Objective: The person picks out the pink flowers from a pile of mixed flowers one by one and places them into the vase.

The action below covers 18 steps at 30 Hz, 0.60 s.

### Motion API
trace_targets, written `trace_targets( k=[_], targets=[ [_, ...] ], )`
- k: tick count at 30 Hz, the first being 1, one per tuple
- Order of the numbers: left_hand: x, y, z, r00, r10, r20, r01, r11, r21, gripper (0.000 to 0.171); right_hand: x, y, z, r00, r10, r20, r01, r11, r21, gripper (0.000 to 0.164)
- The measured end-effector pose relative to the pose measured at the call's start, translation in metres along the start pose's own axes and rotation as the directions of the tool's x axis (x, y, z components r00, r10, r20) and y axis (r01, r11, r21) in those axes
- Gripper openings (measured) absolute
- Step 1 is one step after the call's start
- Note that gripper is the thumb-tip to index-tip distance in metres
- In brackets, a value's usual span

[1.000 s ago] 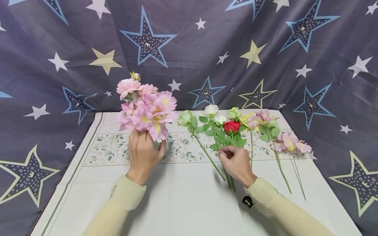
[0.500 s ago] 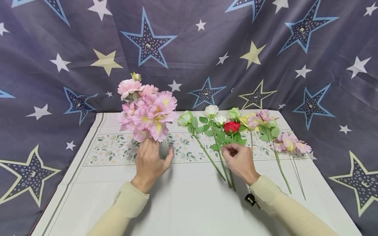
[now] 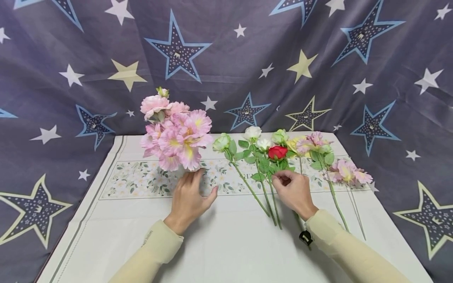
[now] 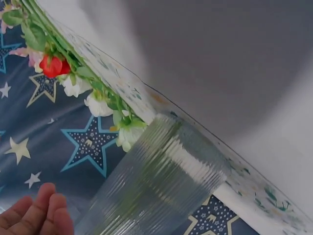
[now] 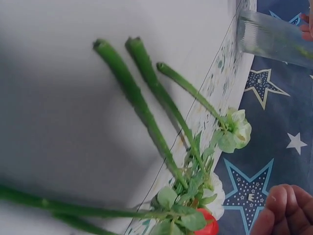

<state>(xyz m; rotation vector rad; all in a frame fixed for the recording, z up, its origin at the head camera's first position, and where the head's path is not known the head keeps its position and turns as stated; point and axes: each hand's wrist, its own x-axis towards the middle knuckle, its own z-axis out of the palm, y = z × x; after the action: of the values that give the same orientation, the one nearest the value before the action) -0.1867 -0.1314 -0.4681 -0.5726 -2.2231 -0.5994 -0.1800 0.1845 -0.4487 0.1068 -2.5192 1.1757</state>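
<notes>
My left hand (image 3: 189, 200) reaches beside a clear ribbed vase (image 4: 161, 176), its fingers spread and holding nothing. Pink and lilac flowers (image 3: 184, 137) rise above it in a bunch. From the head view the vase is mostly hidden behind the hand and blossoms. My right hand (image 3: 293, 194) hovers over the laid-out stems with fingers loosely bent, close to the red rose (image 3: 277, 151). In the right wrist view its fingertips (image 5: 279, 200) pinch nothing. White roses (image 3: 253, 133) and a pale green rose (image 3: 221, 142) lie left of the red one.
Farther right lie a yellow flower (image 3: 294, 143), a pink-lilac flower (image 3: 348, 171) on thin wire-like stems, and another green stem (image 3: 337, 206). A white tablecloth (image 3: 226, 247) with a printed floral band covers the table. Star-patterned cloth (image 3: 226, 59) hangs behind.
My left hand has moved right and slightly down, away from beneath the bunch, and its fingers have spread. My right hand has shifted a little right, uncovering the red rose's stem. The flowers stay put.
</notes>
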Motion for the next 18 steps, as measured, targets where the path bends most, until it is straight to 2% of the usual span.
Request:
trace_targets(
  k=[9,18],
  targets=[
    [-0.002,0.003,0.001,0.993,-0.076,0.093,0.081,0.995,-0.06,0.06,0.004,0.009,-0.01,0.999,0.038,-0.006,-0.038,0.997,-0.063,0.017],
    [-0.007,0.006,0.002,0.965,-0.162,0.206,0.182,0.98,-0.08,0.058,0.009,0.02,-0.023,0.999,0.038,-0.022,-0.041,0.988,-0.146,0.02]
  ],
)
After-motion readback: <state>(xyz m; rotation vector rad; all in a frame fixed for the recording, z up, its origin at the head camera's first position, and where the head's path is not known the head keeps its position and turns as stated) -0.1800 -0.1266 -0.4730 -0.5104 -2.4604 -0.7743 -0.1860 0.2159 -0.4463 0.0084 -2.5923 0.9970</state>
